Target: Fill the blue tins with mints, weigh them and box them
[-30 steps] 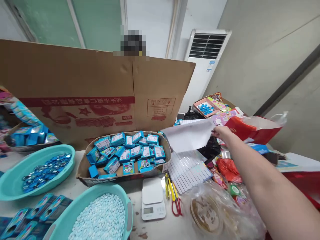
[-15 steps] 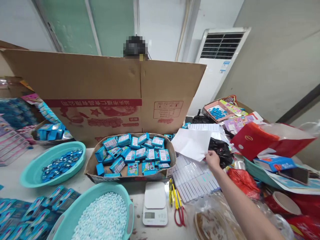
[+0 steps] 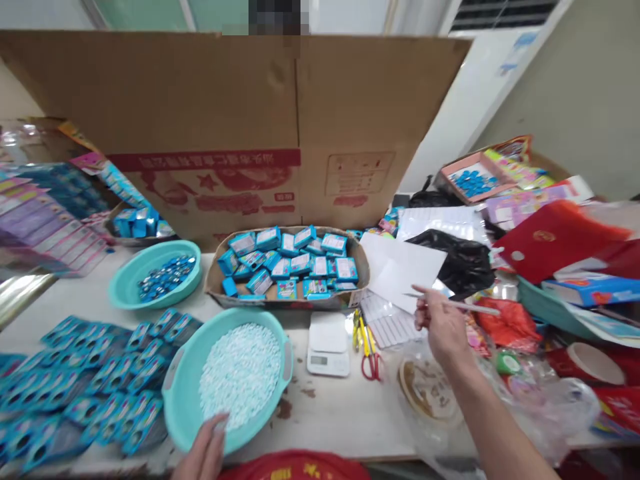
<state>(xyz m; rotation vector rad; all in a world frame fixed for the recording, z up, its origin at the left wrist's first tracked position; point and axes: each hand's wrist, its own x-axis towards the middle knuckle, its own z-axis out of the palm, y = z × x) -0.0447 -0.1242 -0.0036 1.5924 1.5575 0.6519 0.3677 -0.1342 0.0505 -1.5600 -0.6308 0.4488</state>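
Note:
My right hand is closed around a slim pale pen, whose dark tip points left over the white paper sheets. Those sheets lie loosely on lined plastic sleeves. At the bottom, my left hand reaches over the near rim of a turquoise basin with its fingers stretched out. Small pale blue candies fill much of that basin. Whether the fingertips touch the candies, I cannot tell.
A cardboard tray of blue boxes stands before a tall cardboard panel. Nearer are a white scale and red-handled scissors. Open blue boxes stand in rows at left. Red bags and packaging crowd the right.
My right hand has let go of the paper's edge and now holds a pen. My left hand has come into view at the basin. The camera view has tilted downward.

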